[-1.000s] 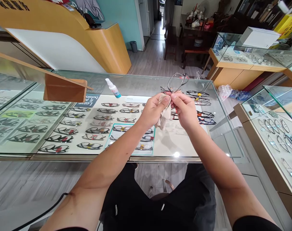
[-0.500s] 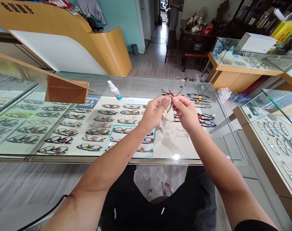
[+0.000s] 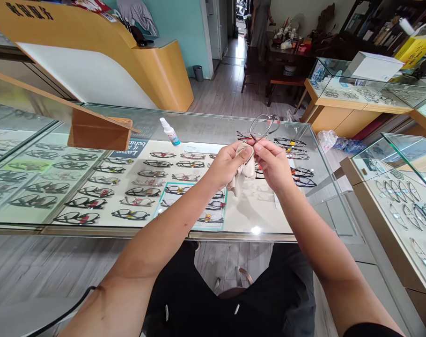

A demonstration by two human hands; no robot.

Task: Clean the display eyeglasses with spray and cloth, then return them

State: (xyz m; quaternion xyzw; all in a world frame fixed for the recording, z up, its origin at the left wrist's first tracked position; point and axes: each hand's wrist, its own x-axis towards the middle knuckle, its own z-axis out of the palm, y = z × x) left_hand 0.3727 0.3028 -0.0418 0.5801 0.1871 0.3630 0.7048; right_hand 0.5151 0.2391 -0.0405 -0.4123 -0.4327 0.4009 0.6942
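Observation:
Above the glass display counter (image 3: 164, 230) I hold a pair of thin-framed glasses (image 3: 264, 125). My left hand (image 3: 227, 162) pinches a pale cleaning cloth (image 3: 241, 174) against the lower part of the frame. My right hand (image 3: 273, 162) is closed on the glasses right beside it, fingertips almost touching the left thumb. One lens sticks up above both hands; the cloth hangs down between them. A small white spray bottle (image 3: 170, 131) with a teal label stands on the counter top to the left of my hands.
Rows of glasses (image 3: 135, 191) lie under the counter glass. A wooden stand (image 3: 98, 133) sits on it at the left. More glass cases (image 3: 404, 196) stand at the right. A person (image 3: 260, 21) stands in the far doorway beyond a dark table (image 3: 286, 51).
Both hands stay pinched together on the glasses and cloth; the glasses have tilted slightly to the right. The view has shifted a little. A person has come into the far doorway.

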